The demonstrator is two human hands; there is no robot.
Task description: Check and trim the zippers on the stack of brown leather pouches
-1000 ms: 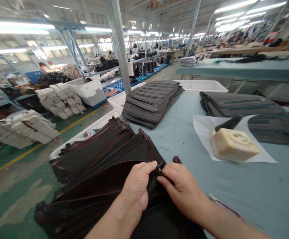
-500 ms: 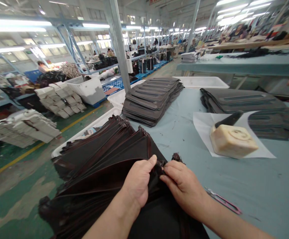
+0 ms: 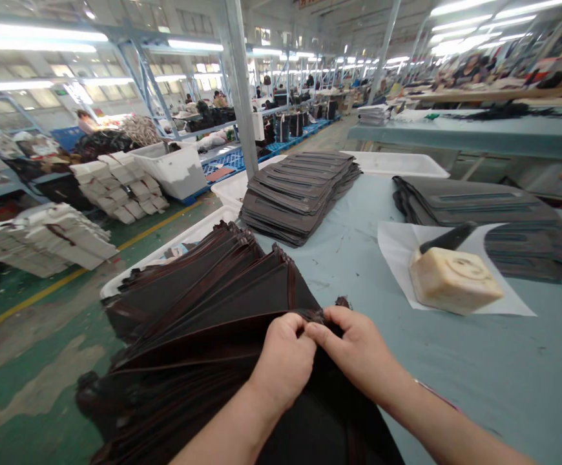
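Observation:
A fanned stack of dark brown leather pieces [image 3: 203, 323] lies on the near left of the grey-blue table [image 3: 479, 374], overhanging its edge. My left hand [image 3: 285, 361] and my right hand [image 3: 358, 352] meet at the pile's right corner. Both pinch the corner of the top piece between thumb and fingers, fingertips touching. What lies under the hands is hidden.
A beige block [image 3: 453, 281] with a dark-handled tool [image 3: 448, 237] sits on white paper [image 3: 392, 245]. Grey flat stacks [image 3: 295, 194] [image 3: 469, 200] lie further back, with white bins [image 3: 397, 165] behind. Pale bundles [image 3: 43, 239] lie on the floor at left. People work far off.
My left thumb has curled in and both hands have closed together on the corner of the top piece. The view has shifted slightly.

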